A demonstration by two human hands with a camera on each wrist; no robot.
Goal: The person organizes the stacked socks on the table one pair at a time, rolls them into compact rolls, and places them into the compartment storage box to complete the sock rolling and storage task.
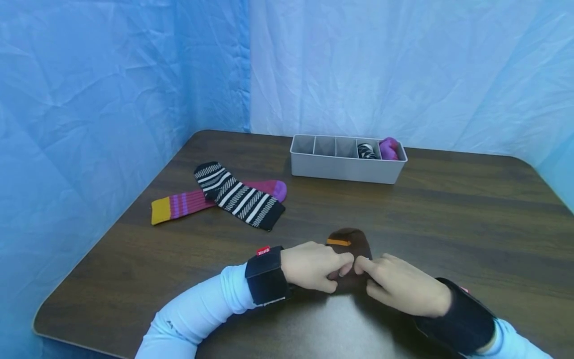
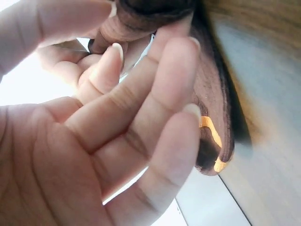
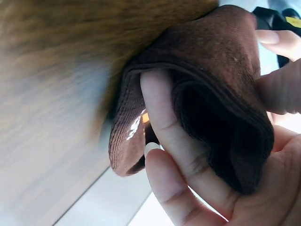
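A brown sock [image 1: 349, 243] with an orange stripe lies on the dark wooden table [image 1: 448, 219] near its front edge. My left hand [image 1: 314, 266] pinches the sock's near end between thumb and fingers. My right hand [image 1: 401, 285] grips the same end from the right, its fingers curled into the folded cloth. In the left wrist view the brown sock [image 2: 214, 108] runs past my fingers [image 2: 155, 94]. In the right wrist view the brown sock [image 3: 211, 89] is wrapped over my fingers [image 3: 171, 127], and its opening shows.
A black-and-white striped sock [image 1: 237, 196] lies across a magenta sock [image 1: 188, 203] with a yellow cuff at the left. A grey divided tray [image 1: 345, 170] stands at the back, with a striped roll [image 1: 366, 150] and a purple roll [image 1: 388, 148] in its right compartments. Blue sheeting surrounds the table.
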